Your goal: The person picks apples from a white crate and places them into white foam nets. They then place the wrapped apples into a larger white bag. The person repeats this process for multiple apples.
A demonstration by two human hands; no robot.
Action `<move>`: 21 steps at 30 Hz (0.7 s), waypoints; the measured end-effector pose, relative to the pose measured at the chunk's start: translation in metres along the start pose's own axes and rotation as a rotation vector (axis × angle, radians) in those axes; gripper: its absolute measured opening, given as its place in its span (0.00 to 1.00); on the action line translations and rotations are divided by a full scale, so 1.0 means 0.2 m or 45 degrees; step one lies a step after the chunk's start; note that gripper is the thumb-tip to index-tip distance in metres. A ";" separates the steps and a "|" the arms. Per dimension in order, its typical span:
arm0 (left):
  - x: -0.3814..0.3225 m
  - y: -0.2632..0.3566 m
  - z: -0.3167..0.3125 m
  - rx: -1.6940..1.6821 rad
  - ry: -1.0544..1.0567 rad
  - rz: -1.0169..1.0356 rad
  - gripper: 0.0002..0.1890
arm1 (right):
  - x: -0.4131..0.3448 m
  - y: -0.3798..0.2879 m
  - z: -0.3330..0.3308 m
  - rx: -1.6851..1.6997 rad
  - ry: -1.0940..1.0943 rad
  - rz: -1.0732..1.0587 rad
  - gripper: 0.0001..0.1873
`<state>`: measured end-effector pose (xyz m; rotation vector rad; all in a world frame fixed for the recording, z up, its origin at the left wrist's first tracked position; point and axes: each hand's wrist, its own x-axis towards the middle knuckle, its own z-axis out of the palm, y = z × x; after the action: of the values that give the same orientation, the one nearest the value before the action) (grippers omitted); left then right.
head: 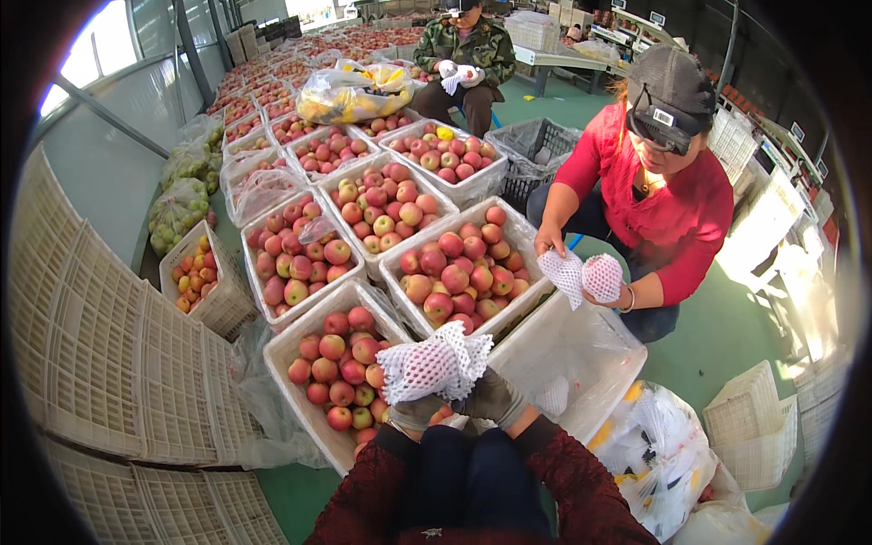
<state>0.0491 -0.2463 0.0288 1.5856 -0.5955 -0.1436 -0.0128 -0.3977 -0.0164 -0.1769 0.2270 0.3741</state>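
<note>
In front of my knees, my left hand [417,411] and my right hand [496,400], both in greyish gloves, hold a white foam fruit net [430,365]. Pinkish red shows through its mesh on the left hand's side, as of an apple inside. The net's loose, frilled end spreads towards my right hand. Most of my fingers are hidden beneath the foam. Just left of my hands stands a white crate [278,354] lined with plastic and full of red apples [342,373]. To the right is a lined crate [579,340] with a netted fruit [553,396] at its near end.
Across the right crate, a co-worker [664,170] holds a netted apple [602,278] and a foam net [563,274]. Another person [466,51] sits farther back. Crates of apples [470,272] fill the floor ahead. Stacked crates [122,354] line the left; a plastic bag [664,456] lies right.
</note>
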 end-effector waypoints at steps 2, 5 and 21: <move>-0.04 -0.02 -0.01 0.081 -0.021 0.063 0.29 | -0.03 0.01 0.02 0.011 -0.054 0.038 0.24; -0.07 -0.07 -0.04 0.564 -0.074 0.189 0.32 | -0.05 0.01 0.02 -0.059 -0.122 0.087 0.24; -0.04 -0.31 -0.12 1.184 0.102 0.732 0.28 | 0.09 -0.01 -0.13 0.068 -0.114 0.090 0.25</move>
<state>0.0703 -0.2211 -0.0304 2.1982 -1.1233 0.7214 -0.0010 -0.4001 -0.0457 -0.0996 0.1548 0.4445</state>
